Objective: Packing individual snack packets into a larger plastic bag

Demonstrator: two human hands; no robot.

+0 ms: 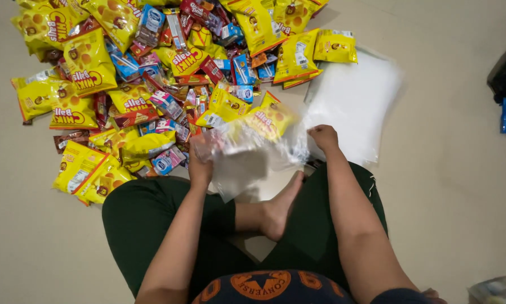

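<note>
Both hands, left (201, 164) and right (322, 137), grip closed on a clear bag (252, 152) held above the crossed legs; motion blurs it (its contents cannot be made out). Snack packets (151, 73) run past the top edge; a bag stack (354, 101) lies behind.

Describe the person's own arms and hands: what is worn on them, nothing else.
Both forearms are bare to past the elbow, with no sleeves in view. The left hand and the right hand wear no gloves; no watch or bracelet shows on either wrist. Rings cannot be told, since the hands are blurred.
</note>
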